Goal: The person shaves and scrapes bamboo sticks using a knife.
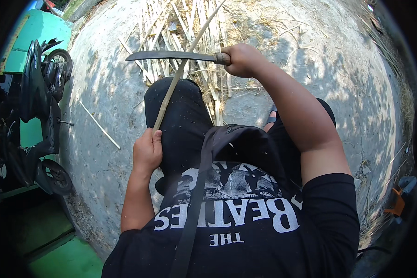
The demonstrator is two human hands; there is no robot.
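My left hand point(148, 150) is closed around the lower end of a long bamboo strip point(170, 90), thumb pressed along it. The strip slants up and away to the right, passing over my left knee. In my right hand point(242, 60) is the wooden handle of a machete point(167, 55), fingers wrapped round it. Its long dark blade points left and crosses the strip near mid-length; whether the edge touches it I cannot tell. Beyond my knee lies a pile of split bamboo strips point(214, 32) on the ground.
Thin shavings point(280, 23) are scattered right of the pile. One loose strip point(99, 125) lies on the concrete ground at left. A black motorbike point(44, 102) stands at the far left by a green wall point(41, 30). An orange object point(396, 202) sits at the far right.
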